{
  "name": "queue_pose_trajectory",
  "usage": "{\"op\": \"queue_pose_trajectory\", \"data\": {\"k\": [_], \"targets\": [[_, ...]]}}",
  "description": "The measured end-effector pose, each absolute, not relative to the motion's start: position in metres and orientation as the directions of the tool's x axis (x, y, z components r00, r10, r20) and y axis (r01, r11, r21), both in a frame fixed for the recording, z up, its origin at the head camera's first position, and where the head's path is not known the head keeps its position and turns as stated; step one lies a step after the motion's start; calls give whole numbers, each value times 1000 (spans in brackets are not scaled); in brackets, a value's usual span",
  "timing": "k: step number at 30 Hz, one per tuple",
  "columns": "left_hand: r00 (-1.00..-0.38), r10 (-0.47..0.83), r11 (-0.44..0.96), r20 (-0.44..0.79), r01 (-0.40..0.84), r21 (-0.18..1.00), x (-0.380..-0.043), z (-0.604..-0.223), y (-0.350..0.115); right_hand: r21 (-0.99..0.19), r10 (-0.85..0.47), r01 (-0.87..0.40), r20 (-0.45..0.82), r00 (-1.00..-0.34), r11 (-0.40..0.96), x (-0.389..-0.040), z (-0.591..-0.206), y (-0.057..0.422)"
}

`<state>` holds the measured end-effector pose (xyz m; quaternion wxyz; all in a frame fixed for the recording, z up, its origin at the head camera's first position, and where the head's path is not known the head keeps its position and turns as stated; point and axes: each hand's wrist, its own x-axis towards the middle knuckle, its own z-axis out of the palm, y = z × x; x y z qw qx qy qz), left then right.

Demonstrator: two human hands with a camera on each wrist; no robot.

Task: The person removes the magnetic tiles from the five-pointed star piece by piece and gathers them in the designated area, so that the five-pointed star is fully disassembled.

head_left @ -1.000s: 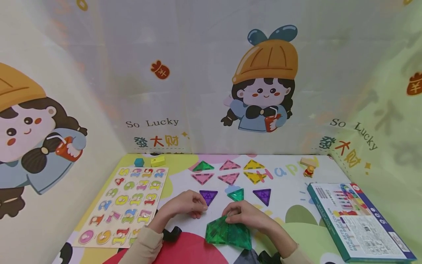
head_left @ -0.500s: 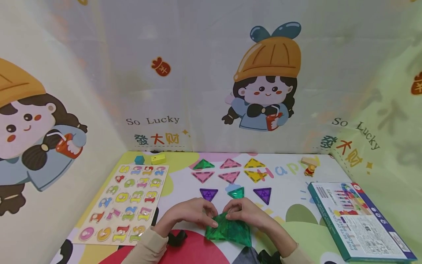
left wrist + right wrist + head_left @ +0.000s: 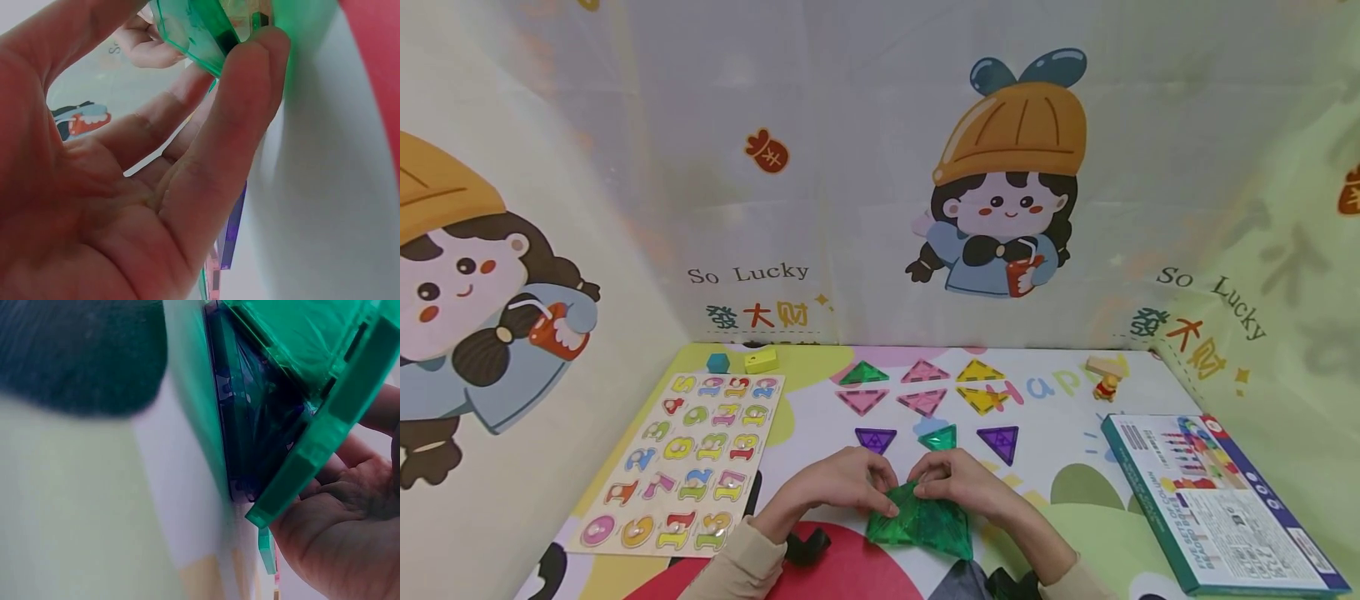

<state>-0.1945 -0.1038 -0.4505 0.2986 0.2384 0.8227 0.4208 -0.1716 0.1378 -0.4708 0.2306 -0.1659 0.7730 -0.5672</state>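
Observation:
Both hands are at a green see-through structure of magnetic tiles (image 3: 919, 525) near the front of the table, its panels sloping up to a raised top. My left hand (image 3: 842, 482) pinches its upper left side; in the left wrist view, fingertips (image 3: 265, 53) lie against the edge of a green tile (image 3: 194, 31). My right hand (image 3: 966, 482) grips the top, thumb on the near face and fingers behind. A dark purple-blue tile (image 3: 253, 412) shows beneath the green panel (image 3: 325, 425) in the right wrist view.
Beyond the hands lie purple triangle tiles (image 3: 998, 444) and a green one (image 3: 938, 437), with pink (image 3: 922, 402) and yellow tiles (image 3: 977, 371) behind. A number puzzle board (image 3: 647, 452) lies left, a flat box (image 3: 1221, 500) right. Small blocks (image 3: 761, 361) and a bear figure (image 3: 1105, 388) stand at the back.
My left hand has moved right from beside the structure and taken hold of its upper left side. The right hand has kept its grip, nearly still.

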Motion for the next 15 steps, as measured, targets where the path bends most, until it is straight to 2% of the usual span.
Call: {"op": "queue_pose_trajectory", "data": {"k": [6, 10, 15], "targets": [[-695, 659, 509, -288, 129, 851, -197, -453, -106, -954, -520, 15, -178, -835, 301, -172, -472, 138], [-682, 667, 456, -301, 54, 888, -201, -454, -111, -952, -515, 26, -188, -836, 305, -173, -472, 138], [-705, 638, 438, -310, 0, 899, -209, -449, -122, -948, -510, 24, -192, -839, 317, -173, -472, 138]]}}
